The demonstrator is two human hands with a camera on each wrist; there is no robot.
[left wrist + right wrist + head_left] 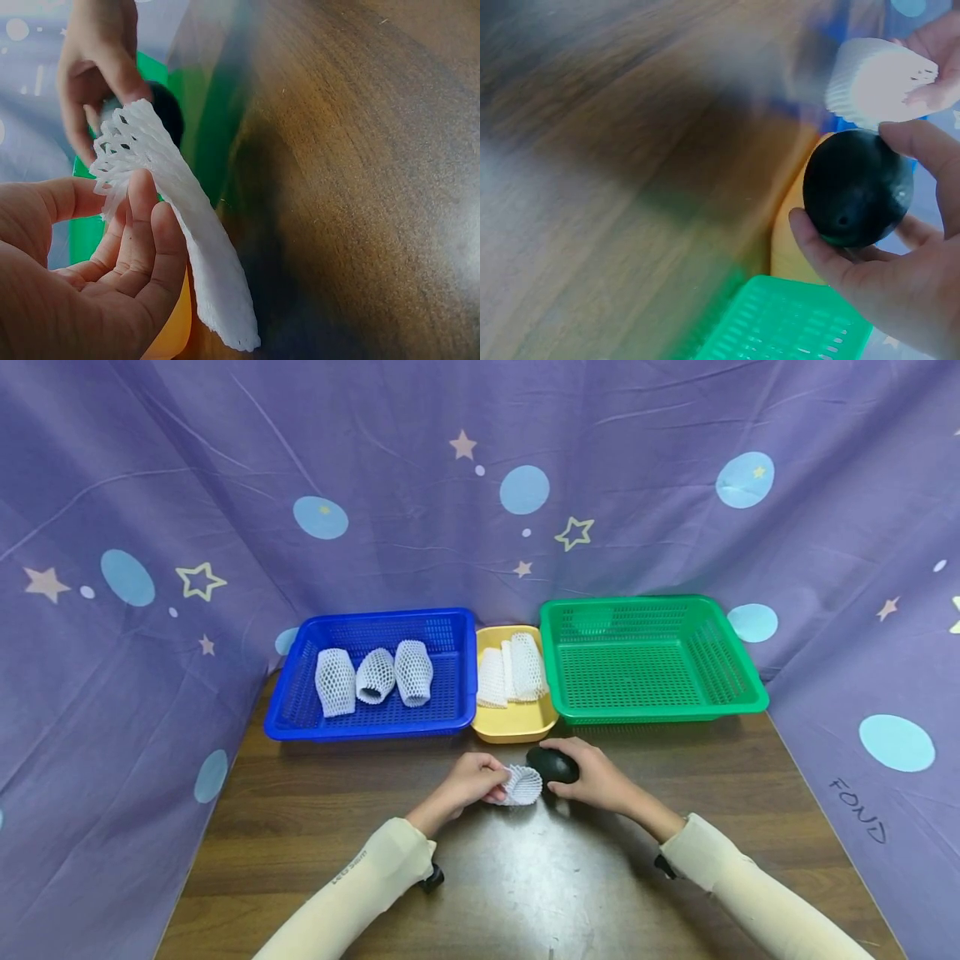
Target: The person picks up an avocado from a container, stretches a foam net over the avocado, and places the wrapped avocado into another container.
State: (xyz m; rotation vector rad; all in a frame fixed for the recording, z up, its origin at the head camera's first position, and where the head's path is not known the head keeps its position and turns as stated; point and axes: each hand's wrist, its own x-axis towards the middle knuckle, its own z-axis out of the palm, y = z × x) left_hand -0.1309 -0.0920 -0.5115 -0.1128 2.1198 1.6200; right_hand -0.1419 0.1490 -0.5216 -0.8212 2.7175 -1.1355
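Observation:
My left hand (pixel 468 781) pinches a white foam fruit net (pixel 523 786) between thumb and fingers, above the wooden table. In the left wrist view the net (pixel 199 225) slants down from the fingertips, its mesh bunched at the upper end. On the right, my right hand (pixel 597 782) grips a dark, glossy avocado (pixel 552 765), thumb on one side and fingers on the other. The right wrist view shows the avocado (pixel 859 187) close to the net's rounded opening (pixel 877 82); whether they touch I cannot tell.
At the back left, a blue basket (pixel 375 727) holds three net-wrapped pieces (pixel 335 682). A yellow tray (pixel 513 724) with several flat foam nets (pixel 527 667) stands in the middle. A green basket (pixel 622 672) sits at the right. Purple curtain (pixel 420 552) hangs behind and beside the table.

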